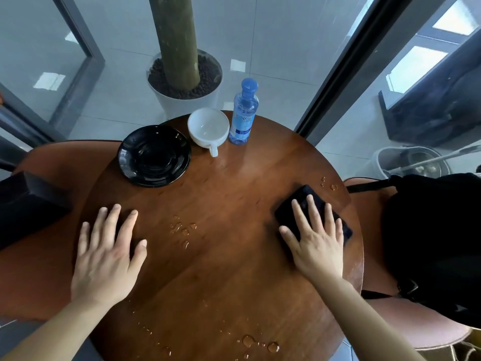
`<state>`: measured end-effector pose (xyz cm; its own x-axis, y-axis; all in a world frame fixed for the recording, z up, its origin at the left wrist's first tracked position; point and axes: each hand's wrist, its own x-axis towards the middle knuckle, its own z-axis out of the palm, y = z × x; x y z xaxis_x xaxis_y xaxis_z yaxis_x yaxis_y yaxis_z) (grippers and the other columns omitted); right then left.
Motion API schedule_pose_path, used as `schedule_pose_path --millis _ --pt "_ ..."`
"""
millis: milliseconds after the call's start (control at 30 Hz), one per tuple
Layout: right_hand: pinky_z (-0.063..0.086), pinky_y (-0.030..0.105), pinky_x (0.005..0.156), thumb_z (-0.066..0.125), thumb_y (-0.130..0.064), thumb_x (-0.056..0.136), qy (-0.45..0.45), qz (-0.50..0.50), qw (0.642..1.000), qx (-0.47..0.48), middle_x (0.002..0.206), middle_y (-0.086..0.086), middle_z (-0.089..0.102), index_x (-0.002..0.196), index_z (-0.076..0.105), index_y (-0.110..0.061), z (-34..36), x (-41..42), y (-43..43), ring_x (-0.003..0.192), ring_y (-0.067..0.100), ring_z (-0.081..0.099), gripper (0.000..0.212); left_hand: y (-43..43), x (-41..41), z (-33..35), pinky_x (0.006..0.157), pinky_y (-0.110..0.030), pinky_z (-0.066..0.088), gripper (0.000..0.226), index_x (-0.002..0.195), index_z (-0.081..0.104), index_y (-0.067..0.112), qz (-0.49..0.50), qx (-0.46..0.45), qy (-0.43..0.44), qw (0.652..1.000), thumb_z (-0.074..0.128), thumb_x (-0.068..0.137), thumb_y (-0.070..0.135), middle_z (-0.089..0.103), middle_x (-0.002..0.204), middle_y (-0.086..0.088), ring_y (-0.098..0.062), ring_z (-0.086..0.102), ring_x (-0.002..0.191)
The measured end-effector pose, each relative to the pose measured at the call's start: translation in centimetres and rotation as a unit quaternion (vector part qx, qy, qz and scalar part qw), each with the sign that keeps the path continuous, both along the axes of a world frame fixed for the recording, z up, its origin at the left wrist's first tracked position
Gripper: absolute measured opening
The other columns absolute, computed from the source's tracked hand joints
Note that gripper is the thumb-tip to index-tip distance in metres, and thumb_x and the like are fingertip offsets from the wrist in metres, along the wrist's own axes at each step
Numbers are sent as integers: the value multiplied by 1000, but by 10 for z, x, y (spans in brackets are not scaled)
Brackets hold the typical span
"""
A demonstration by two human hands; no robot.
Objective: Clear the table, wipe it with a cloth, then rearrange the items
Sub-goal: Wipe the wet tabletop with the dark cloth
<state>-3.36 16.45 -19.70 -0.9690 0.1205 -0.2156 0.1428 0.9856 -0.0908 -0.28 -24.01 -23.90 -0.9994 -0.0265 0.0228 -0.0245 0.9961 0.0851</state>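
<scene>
A round wooden table (234,194) fills the middle of the view. At its far side stand a black saucer (154,155), a white cup (209,129) and a clear bottle with a blue cap (243,114). My right hand (316,238) lies flat, fingers spread, on a dark folded cloth (289,207) near the table's right edge. My left hand (108,252) rests flat on the tabletop at the left, holding nothing. Water drops (183,229) sit between the hands, with more drops (260,343) near the front edge and a few drops (328,183) beyond the cloth.
A white planter with a thick trunk (182,82) stands on the floor behind the table. A black bag (437,238) sits on a pink chair at the right. A brown chair (52,162) with a black object (28,204) is at the left.
</scene>
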Motion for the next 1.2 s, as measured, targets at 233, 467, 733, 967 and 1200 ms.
schedule_pose_path --millis 233,467,733,967,1200 --pt "25 52 121 15 -72 98 -9 148 988 37 168 0 23 158 28 -38 1 55 7 155 33 20 70 10 0 15 126 -59 14 68 156 35 16 11 6 -32 999 31 97 49 27 166 -19 -38 19 156" --pt "7 52 126 18 -65 99 12 -37 999 -20 171 3 6 161 20 -28 -5 -11 -28 157 37 1 72 5 -1 10 125 -59 14 67 157 33 16 7 0 -20 1000 28 98 50 26 166 -20 -38 18 156" --pt "12 56 123 27 -59 105 19 303 952 -34 171 3 13 159 25 -30 -18 79 -122 157 38 5 62 6 1 8 126 -58 14 65 157 30 20 7 -7 -20 1000 31 99 49 25 167 -17 -36 18 156" --pt "8 54 126 33 -49 106 20 48 996 -68 170 3 13 159 28 -26 -7 -25 -128 157 37 4 58 4 0 8 126 -58 15 64 157 31 20 1 -8 -10 1000 30 100 50 27 166 -18 -37 21 155" --pt "12 55 123 24 -54 107 24 350 936 -25 171 3 10 160 24 -27 -19 69 -157 157 34 1 60 4 2 12 125 -59 18 62 157 34 19 -3 12 -11 1000 32 102 48 27 166 -18 -37 22 155"
